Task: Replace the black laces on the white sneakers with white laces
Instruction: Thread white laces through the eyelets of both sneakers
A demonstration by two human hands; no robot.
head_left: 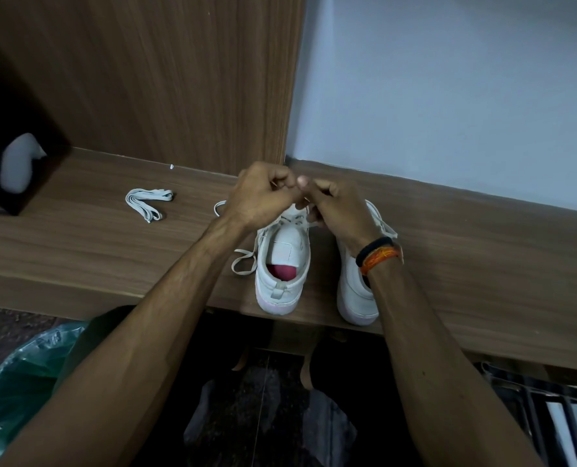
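Two white sneakers stand heel toward me on the wooden shelf (111,251). The left sneaker (282,274) has a red insole and a white lace (243,261) trailing off its left side. The right sneaker (354,291) is partly hidden by my right forearm. My left hand (263,197) and my right hand (337,210) are both curled above the left sneaker's front, pinching its white lace. The toe area and eyelets are hidden behind my hands. A folded bundle of white lace (148,203) lies further left on the shelf. No black lace is in view.
A dark box (17,156) with a pale object on it stands at the far left. A wooden panel and a pale blue wall rise behind the shelf. A bin with a green liner (20,382) sits on the floor at lower left.
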